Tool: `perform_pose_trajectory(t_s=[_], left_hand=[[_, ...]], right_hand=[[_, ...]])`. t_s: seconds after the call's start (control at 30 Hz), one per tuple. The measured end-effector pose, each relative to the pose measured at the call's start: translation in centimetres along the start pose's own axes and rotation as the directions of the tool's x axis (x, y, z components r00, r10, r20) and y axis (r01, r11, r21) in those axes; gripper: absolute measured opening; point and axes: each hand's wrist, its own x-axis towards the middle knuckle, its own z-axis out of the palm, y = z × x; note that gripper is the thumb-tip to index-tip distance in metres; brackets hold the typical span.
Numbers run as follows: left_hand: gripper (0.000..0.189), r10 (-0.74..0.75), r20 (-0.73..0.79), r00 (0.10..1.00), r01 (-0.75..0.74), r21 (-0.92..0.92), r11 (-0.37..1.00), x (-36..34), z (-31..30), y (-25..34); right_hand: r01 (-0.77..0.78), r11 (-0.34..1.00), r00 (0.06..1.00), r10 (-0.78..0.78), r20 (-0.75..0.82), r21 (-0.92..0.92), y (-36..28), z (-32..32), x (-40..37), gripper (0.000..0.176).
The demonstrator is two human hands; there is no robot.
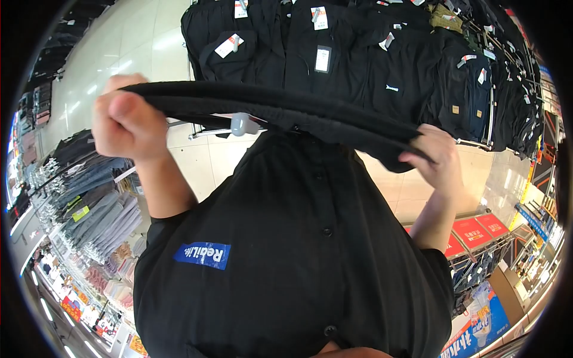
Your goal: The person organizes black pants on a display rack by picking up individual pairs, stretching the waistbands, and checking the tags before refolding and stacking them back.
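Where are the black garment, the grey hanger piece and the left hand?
black garment (286,107): head view, middle of the stretched edge.
grey hanger piece (242,124): head view, its rounded body below the garment.
left hand (125,119): head view, middle of the closed hand.

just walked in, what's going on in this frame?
A person in a black button shirt stands in a clothing shop and holds a black garment stretched between both hands in front of the chest. The left hand is fisted around one end and the right hand grips the other. A hanger shows just below the fabric. Beyond it hangs a rack of tagged black clothes.
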Motion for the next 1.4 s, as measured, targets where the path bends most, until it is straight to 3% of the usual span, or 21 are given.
perform_pose_trajectory(t_s=[0.07, 0.2, 0.47, 0.6, 0.63, 0.7, 0.73, 0.77, 0.8, 0.83, 0.87, 0.93, 0.97, 1.0, 1.07, 1.13, 1.2, 1.23, 1.27, 1.33, 1.4], left_hand=[[0.048, -0.028, 0.029, 0.999, 0.028, 0.006, 1.0, -0.9, -1.0, -0.5], [0.047, 0.108, 0.225, 0.968, -0.101, -0.039, 0.994, -2.4, 1.9, 2.2], [0.052, 0.14, 0.222, 0.965, -0.124, -0.082, 0.989, -2.5, 2.0, 1.5], [0.054, -0.007, 0.036, 0.999, 0.005, 0.052, 0.999, -2.5, -0.3, -0.5], [0.058, -0.018, -0.035, 0.999, 0.021, 0.079, 0.997, -2.5, -0.3, 0.1], [0.057, -0.012, 0.09, 0.996, 0.051, -0.442, 0.895, -2.7, -2.4, 0.8], [0.057, 0.159, -0.072, 0.985, -0.172, -0.568, 0.805, -0.9, -0.9, 3.0], [0.055, 0.267, -0.233, 0.935, -0.354, -0.651, 0.672, 0.9, 0.1, 3.7], [0.052, 0.215, -0.229, 0.949, -0.31, -0.582, 0.751, 2.0, 0.0, 5.5], [0.052, 0.151, 0.08, 0.985, -0.08, -0.564, 0.822, 3.5, -1.6, 6.7], [0.052, 0.165, 0.064, 0.984, -0.1, -0.567, 0.817, 4.4, -0.2, 6.8], [0.053, 0.328, -0.19, 0.925, -0.298, -0.899, 0.32, 6.1, 5.7, 7.1], [0.053, 0.334, -0.197, 0.922, -0.306, -0.898, 0.316, 6.2, 8.2, 7.5], [0.048, 0.277, -0.171, 0.945, -0.26, -0.909, 0.327, 5.8, 10.8, 7.9], [0.039, 0.152, -0.109, 0.982, -0.155, -0.927, 0.342, 4.6, 15.1, 8.7], [0.039, -0.139, -0.134, 0.981, -0.083, -0.944, 0.32, 3.8, 17.5, 9.4], [0.04, -0.263, -0.107, 0.959, 0.01, -0.912, 0.41, 2.7, 18.3, 9.3], [0.096, 0.135, 0.063, 0.989, 0.0, -0.907, 0.421, 2.8, 18.1, 6.7], [0.088, 0.02, 0.117, 0.993, 0.102, -0.929, 0.356, 1.4, 18.8, 7.3], [0.075, -0.055, 0.374, 0.926, 0.372, -0.879, 0.299, 1.4, 17.8, 8.1], [0.043, -0.095, 0.49, 0.866, 0.477, -0.755, 0.45, 1.7, 17.2, 7.8]], right_hand=[[-0.233, 0.972, 0.971, 0.231, -0.056, -0.033, 1.6, -0.5, -2.0, 0.027], [-0.097, 0.995, 0.995, 0.097, -0.014, 0.036, 0.7, 0.2, -0.9, 0.024], [-0.282, 0.959, 0.959, 0.282, 0.011, 0.031, 1.5, -0.1, -3.6, 0.026], [-0.372, 0.926, 0.891, 0.337, -0.303, -0.064, 2.2, -2.2, -6.8, 0.033], [-0.287, 0.936, 0.916, 0.206, -0.344, -0.202, 1.2, -2.8, -6.4, 0.031], [-0.04, 0.937, 0.887, -0.126, -0.444, -0.346, -0.6, -3.2, -5.6, 0.028], [0.122, 0.923, 0.802, -0.309, -0.511, -0.365, -1.5, -3.3, -5.7, 0.028], [0.111, 0.989, 0.69, -0.145, -0.709, -0.094, -2.5, -3.5, -6.7, 0.027], [-0.106, 0.964, 0.514, -0.156, -0.843, -0.243, -4.4, -2.4, -5.8, 0.03], [-0.102, 0.96, 0.5, -0.178, -0.847, -0.262, -5.1, -2.1, -4.2, 0.03], [0.051, 0.988, 0.569, -0.151, -0.809, -0.148, -5.4, -2.2, -2.0, 0.03], [0.315, 0.94, 0.708, -0.143, -0.691, 0.128, -5.0, -3.0, 3.4, 0.029], [0.406, 0.868, 0.77, -0.157, -0.619, 0.284, -4.8, -3.1, 6.0, 0.029], [0.466, 0.768, 0.819, -0.186, -0.542, 0.44, -4.8, -2.7, 8.4, 0.029], [0.598, 0.8, 0.559, -0.38, -0.737, 0.041, -4.6, 1.0, 12.5, 0.02], [0.539, 0.837, 0.523, -0.247, -0.816, 0.092, -4.6, 2.5, 14.1, 0.017], [0.361, 0.891, 0.665, -0.039, -0.746, 0.276, -5.4, 3.0, 13.9, 0.027], [0.41, 0.874, 0.703, -0.12, -0.701, 0.261, -3.1, 3.1, 14.1, 0.022], [0.46, 0.852, 0.731, -0.204, -0.651, 0.25, -0.5, 3.0, 14.0, 0.021], [0.204, 0.976, 0.81, -0.121, -0.574, 0.082, -2.7, 1.0, 12.8, 0.022], [0.175, 0.984, 0.728, -0.142, -0.671, -0.019, -2.7, 1.6, 12.5, 0.021]])
